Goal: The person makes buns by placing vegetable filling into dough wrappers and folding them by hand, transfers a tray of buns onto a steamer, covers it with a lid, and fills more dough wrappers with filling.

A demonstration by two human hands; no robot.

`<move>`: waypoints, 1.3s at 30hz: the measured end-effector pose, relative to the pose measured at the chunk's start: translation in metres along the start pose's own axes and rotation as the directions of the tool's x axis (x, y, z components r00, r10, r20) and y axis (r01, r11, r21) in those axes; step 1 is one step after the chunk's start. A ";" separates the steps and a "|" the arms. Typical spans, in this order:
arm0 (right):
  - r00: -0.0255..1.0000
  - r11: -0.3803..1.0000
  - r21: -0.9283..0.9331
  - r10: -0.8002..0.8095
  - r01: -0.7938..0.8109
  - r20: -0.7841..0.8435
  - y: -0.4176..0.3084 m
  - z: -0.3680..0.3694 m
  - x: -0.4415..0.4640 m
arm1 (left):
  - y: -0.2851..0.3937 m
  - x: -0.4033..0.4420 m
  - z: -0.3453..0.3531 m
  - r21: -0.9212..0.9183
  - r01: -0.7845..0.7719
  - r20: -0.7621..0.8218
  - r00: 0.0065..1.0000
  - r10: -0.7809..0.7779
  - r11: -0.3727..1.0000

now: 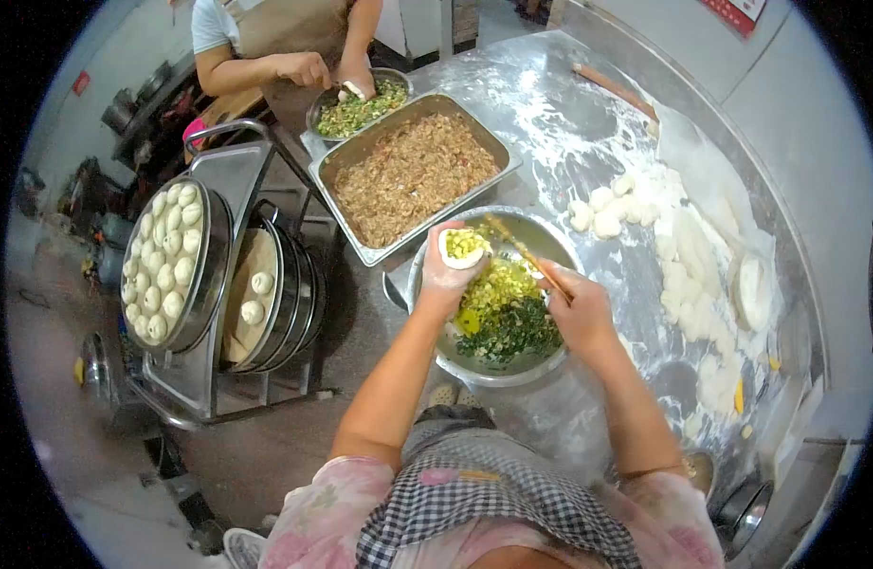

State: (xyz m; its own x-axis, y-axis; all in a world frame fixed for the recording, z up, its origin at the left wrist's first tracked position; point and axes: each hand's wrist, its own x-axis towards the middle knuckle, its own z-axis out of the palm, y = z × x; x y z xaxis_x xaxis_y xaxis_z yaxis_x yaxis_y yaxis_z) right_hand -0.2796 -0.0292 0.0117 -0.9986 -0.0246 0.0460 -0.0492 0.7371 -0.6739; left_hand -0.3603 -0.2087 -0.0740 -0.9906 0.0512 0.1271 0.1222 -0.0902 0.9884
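Observation:
My left hand (440, 280) cups a round white dough wrapper (461, 260) with chopped yellow-green filling (467, 243) heaped in it. It is over the left rim of a large metal bowl (498, 381). In that bowl lie a yellow-green chopped mix (493, 302) and dark chopped greens (508, 334). My right hand (584, 308) is closed around a slim wooden stick (524, 251) on the bowl's right side. The stick slants up and left over the bowl, its tip near the wrapper. Whether it is one stick or a pair, I cannot tell.
A deep tray of brown filling (413, 171) adjoins the bowl. Beyond it, a co-worker's hands (351, 81) work over a bowl of greens (361, 112). Steamer trays with buns (162, 256) are at left. Dough pieces (612, 207) and a rolling pin (615, 90) lie on the floured table.

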 end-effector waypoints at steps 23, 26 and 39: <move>0.948 0.913 0.293 -0.313 0.284 0.056 -0.068 -0.049 0.016 | 0.083 -0.009 -0.020 -0.396 0.351 0.587 0.808 -0.061 0.849; 0.885 0.878 -0.114 -0.464 0.465 0.040 -0.033 -0.056 0.012 | 0.083 -0.010 -0.023 -0.517 0.372 0.552 0.833 -0.032 0.771; 0.879 0.786 -0.432 -0.282 0.442 0.386 -0.001 -0.032 0.016 | 0.034 -0.012 -0.056 -0.326 0.427 0.465 0.849 -0.250 0.843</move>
State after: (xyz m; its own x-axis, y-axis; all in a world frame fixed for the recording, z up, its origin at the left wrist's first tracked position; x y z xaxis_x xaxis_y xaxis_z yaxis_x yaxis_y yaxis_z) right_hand -0.2945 -0.0088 0.0362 -0.8701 -0.4898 -0.0545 -0.4724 0.8605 -0.1907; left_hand -0.3473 -0.2686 -0.0464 -0.8428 0.5288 -0.1001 -0.3399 -0.3787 0.8608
